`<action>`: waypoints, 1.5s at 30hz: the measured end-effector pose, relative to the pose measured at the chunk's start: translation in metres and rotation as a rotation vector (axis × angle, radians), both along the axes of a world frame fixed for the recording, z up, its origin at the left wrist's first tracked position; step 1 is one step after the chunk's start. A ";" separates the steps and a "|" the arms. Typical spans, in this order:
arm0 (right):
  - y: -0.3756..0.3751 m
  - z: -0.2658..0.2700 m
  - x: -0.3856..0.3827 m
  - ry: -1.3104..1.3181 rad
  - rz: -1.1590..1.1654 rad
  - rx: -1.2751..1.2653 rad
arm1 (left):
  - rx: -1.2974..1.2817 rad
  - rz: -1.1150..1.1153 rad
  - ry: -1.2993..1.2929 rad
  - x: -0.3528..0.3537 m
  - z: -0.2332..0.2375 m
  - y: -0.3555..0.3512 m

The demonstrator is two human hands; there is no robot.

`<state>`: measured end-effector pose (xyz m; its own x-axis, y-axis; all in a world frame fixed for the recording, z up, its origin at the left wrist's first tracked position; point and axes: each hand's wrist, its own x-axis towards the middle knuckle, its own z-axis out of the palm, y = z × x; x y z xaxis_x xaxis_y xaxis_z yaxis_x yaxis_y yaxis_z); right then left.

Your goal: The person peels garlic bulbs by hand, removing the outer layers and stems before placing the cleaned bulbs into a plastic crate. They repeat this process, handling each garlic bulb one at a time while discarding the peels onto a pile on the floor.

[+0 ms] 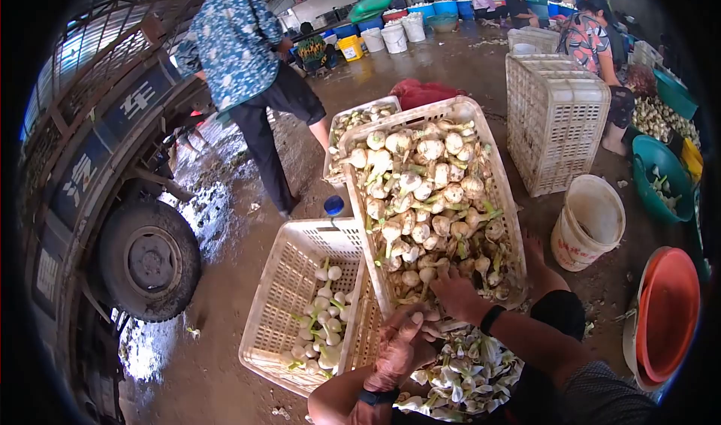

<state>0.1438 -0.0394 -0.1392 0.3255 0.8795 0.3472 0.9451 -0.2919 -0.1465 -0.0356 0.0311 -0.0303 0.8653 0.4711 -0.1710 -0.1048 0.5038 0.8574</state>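
Produce-sorting yard: vegetable crates, buckets, truck.

A single fisheye view from the person's head looks forward and steeply down, ringed by a dark round border. The tilted crate of white bulbs fills the middle at close range. Just below it, at the frame's bottom edge, the left hand and right hand come in from under the lens. Left of the crate a truck wheel sits near. Beyond the crate the wet yard floor runs back to distant tubs.
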 end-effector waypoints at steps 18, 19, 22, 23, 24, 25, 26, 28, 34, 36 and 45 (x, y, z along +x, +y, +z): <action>-0.050 0.105 -0.025 1.456 0.175 0.213 | 0.850 -0.047 0.107 0.012 -0.016 -0.009; -0.053 0.101 -0.020 1.464 0.163 0.215 | 0.845 -0.059 0.111 0.010 -0.016 -0.008; -0.056 0.095 -0.011 1.622 0.128 0.181 | 0.193 -0.021 -0.034 0.003 -0.007 -0.005; -0.057 0.098 -0.011 1.624 0.128 0.180 | 0.192 -0.020 -0.031 0.003 -0.009 -0.002; -0.059 0.106 -0.010 1.601 0.169 0.205 | 0.211 0.016 -0.067 0.004 -0.012 0.002; -0.059 0.109 -0.009 1.577 0.208 0.232 | 0.230 0.050 -0.104 0.004 -0.013 0.005; -0.062 0.103 -0.007 1.538 0.238 0.195 | 0.230 0.049 -0.100 0.004 -0.012 0.007; -0.062 0.102 -0.006 1.408 0.253 0.174 | 0.298 0.055 -0.084 0.004 -0.012 0.006; -0.060 0.082 0.000 0.950 0.363 0.192 | 0.455 0.023 0.066 0.005 -0.004 -0.002; -0.060 0.074 0.003 0.659 0.455 0.229 | 0.534 0.002 0.052 0.006 0.005 -0.006; -0.060 0.067 -0.011 0.691 0.306 0.246 | 1.123 0.032 -0.039 0.008 -0.025 0.004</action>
